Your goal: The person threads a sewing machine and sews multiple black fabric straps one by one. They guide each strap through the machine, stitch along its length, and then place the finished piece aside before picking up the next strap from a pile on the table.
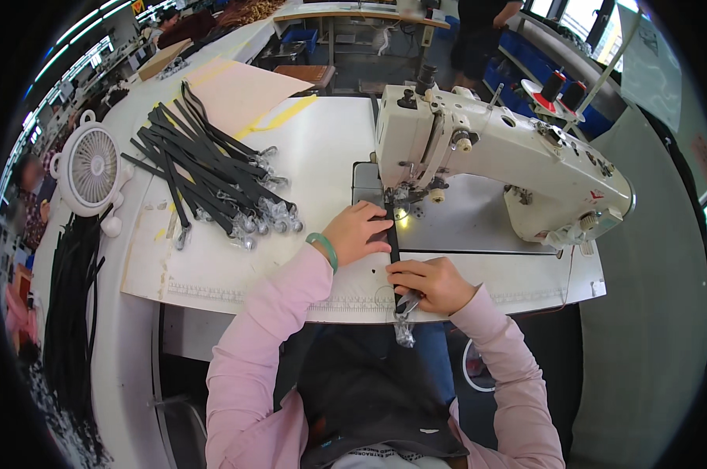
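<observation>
A black strap (393, 241) runs from under the needle area of the white sewing machine (479, 129) toward the bench's front edge, ending in a plastic-wrapped piece (404, 332). My left hand (357, 234) lies on the strap just before the presser foot (400, 195), fingers stretched and slightly apart. My right hand (428, 281) grips the strap lower down, fingers curled; a small grey metallic shape shows beneath them, too unclear to name. Left of my hands lies a pile of black straps (197, 180) with plastic-wrapped ends.
White bench (306, 289) with printed ruler edge; small white fan (94, 164) and hanging black strips (68, 297) at left. Pinkish board (232, 86) behind the pile. Thread spools (557, 94) at back right. A standing person (479, 31) behind the machine, another person (33, 195) at far left.
</observation>
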`<state>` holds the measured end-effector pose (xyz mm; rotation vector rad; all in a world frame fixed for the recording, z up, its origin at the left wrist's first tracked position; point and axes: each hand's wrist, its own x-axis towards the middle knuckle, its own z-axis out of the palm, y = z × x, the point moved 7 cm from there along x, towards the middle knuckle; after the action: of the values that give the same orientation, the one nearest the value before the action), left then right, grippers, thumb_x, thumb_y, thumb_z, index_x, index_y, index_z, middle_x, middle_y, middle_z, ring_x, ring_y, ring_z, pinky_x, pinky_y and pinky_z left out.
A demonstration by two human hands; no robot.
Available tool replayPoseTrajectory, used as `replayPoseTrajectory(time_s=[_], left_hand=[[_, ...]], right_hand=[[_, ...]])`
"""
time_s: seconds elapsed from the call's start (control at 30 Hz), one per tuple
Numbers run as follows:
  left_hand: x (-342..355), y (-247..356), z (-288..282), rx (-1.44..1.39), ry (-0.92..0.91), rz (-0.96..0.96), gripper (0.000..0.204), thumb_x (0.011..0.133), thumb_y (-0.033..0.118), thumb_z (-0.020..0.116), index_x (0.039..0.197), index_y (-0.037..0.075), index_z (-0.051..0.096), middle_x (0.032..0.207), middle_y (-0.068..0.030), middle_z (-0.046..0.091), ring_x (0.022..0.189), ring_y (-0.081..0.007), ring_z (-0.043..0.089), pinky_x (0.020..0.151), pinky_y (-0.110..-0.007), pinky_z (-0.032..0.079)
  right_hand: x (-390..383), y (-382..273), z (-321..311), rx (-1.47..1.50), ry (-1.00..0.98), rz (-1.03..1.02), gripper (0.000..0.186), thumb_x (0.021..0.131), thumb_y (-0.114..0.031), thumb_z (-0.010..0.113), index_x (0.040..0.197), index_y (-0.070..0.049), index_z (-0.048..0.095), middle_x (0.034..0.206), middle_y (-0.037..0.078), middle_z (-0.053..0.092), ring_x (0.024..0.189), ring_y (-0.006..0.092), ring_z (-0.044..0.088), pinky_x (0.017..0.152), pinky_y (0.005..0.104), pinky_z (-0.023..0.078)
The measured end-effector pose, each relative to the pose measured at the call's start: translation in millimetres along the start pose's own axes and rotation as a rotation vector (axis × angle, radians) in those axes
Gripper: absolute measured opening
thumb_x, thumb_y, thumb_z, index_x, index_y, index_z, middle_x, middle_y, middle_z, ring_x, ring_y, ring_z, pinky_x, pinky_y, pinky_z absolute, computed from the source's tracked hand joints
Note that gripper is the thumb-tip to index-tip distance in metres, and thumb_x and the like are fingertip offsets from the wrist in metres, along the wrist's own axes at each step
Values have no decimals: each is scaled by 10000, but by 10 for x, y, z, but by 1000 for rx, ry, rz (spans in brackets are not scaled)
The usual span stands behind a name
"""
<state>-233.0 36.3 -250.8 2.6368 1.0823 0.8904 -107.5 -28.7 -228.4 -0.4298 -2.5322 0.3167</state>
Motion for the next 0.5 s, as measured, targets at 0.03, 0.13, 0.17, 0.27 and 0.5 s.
replayPoseTrajectory(time_s=[0.03, 0.13, 0.17, 0.27, 0.5], left_hand=[[4, -2, 7, -3, 2, 0, 437, 679, 293, 714, 1018, 32, 622, 1080, -133, 545, 1002, -297, 503, 867, -366, 422], [15, 1, -9, 3, 11, 11, 418, 690, 311, 698, 987, 24, 632, 1038, -126, 553, 996, -278, 497, 859, -356, 427], [12, 1, -2, -2, 7, 8, 424, 685, 303, 705, 998, 27, 629, 1046, -127, 550, 996, -284, 499, 859, -359, 427], [13, -3, -1, -6, 0, 6, 443, 672, 287, 721, 1020, 32, 623, 1064, -128, 544, 994, -294, 502, 857, -365, 427], [34, -3, -6, -11, 7, 23, 437, 657, 275, 727, 1005, 32, 627, 1043, -121, 546, 973, -288, 509, 837, -356, 436]], right_hand=[[-6, 7, 3, 1, -5, 4, 188, 729, -106, 650, 911, -81, 605, 979, 35, 602, 605, 206, 601, 522, 306, 482], [-9, 24, 4, 14, 10, -11, 182, 727, -111, 655, 897, -68, 608, 963, 43, 606, 590, 210, 597, 520, 308, 481], [-13, 28, 4, 20, 16, -13, 179, 726, -112, 656, 892, -66, 609, 959, 45, 607, 589, 210, 597, 520, 309, 481], [-31, 19, -29, 79, 36, -33, 173, 709, -72, 657, 874, -58, 608, 936, 45, 606, 583, 214, 594, 509, 307, 479], [-105, 5, -101, 218, 28, 10, 285, 614, 10, 646, 888, -57, 608, 931, 39, 608, 584, 213, 590, 505, 298, 475]])
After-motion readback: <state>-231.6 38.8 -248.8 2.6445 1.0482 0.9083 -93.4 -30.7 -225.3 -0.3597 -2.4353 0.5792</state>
